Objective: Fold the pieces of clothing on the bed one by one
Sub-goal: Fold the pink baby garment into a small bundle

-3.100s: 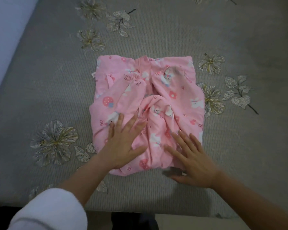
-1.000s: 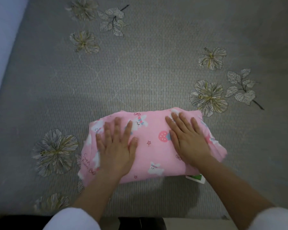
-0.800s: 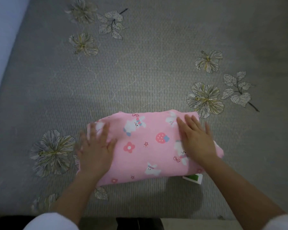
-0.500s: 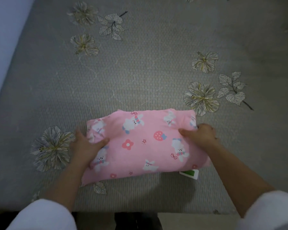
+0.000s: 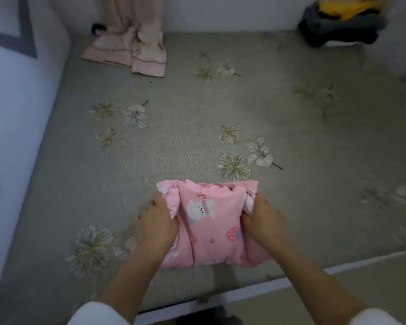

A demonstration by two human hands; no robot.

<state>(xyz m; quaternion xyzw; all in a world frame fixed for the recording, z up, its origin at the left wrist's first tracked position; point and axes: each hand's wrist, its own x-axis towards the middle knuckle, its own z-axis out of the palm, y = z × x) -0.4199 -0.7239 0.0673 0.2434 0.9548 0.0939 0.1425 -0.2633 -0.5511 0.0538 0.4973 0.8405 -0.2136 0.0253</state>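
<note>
The left hand (image 5: 155,227) and the right hand (image 5: 263,220) each grip one side of the folded pink garment (image 5: 209,221), fingers curled into its bunched edges, so the bundle sits squeezed between them near the near edge of the bed (image 5: 174,141). The bed's grey cover carries pale flower prints. At the far left a pale pink piece of clothing (image 5: 129,46) lies against the wall, and at the far right sits a dark heap with yellow cloth (image 5: 342,19) on top.

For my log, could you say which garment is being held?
The bunny-print pink bundle, gripped by left hand and right hand; plain pink garment and dark pile lie untouched.
</note>
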